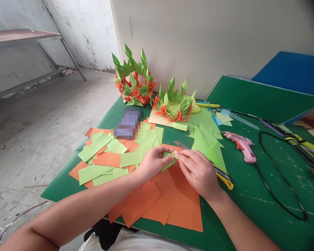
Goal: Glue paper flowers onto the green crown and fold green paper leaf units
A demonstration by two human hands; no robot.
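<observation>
A small piece of light green paper (168,165) is pinched between both hands above the orange sheets. My left hand (155,161) is closed on its left side, thumb on top. My right hand (197,170) pinches its upper right corner, fingertips close to the left thumb. Part of the paper is hidden by the fingers. Orange paper sheets (184,198) lie flat beneath the hands. Left of them spreads a loose pile of green and orange paper strips (96,174). A metal ruler (180,144) pokes out just behind the hands.
Two folded-paper crowns, a taller one (134,83) and a lower one (174,104), stand at the back. A pink glue gun (240,144) with a looping black cord (270,191) lies right. Yellow-handled scissors (226,179) sit beside my right hand. The green table's (54,188) left edge drops to the floor.
</observation>
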